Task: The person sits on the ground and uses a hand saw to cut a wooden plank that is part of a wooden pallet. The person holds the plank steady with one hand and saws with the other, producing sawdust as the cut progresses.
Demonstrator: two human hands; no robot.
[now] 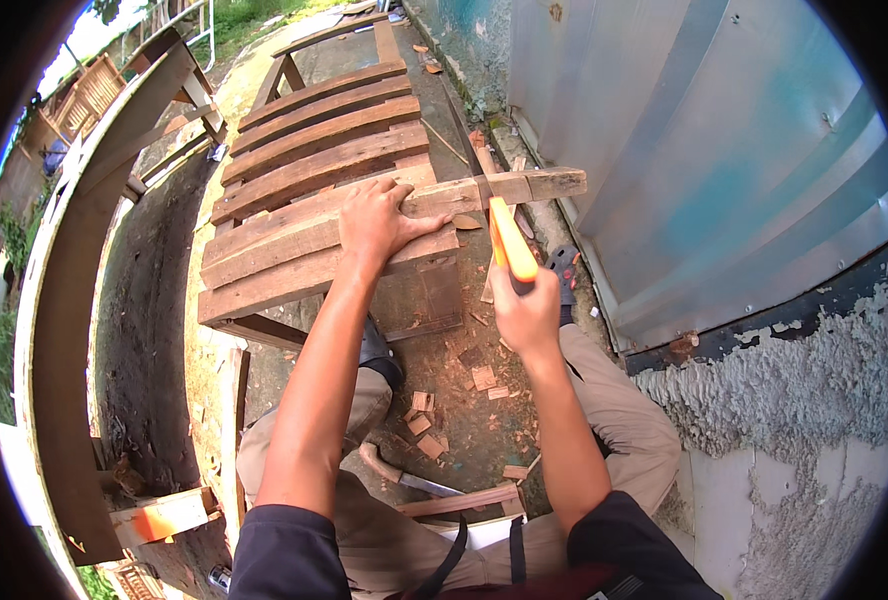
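Left hand [376,222] pins wooden plank [552,184] on slatted wooden counter [319,175]; right hand [531,312] grips yellow-orange-handled handsaw [511,242].
Left hand spread wide, pressing down, likely to stop the plank shifting; right hand closed round the saw handle, blade just ahead of it at the plank. Plank runs under the left hand, juts out to its right past the counter, presumably for blade clearance. Wood offcuts [484,378] lie below, between the hands.

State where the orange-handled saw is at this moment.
In the head view, the orange-handled saw is just right of centre, gripped in the right hand, its blade across the wooden plank between the left hand and the plank's right end.
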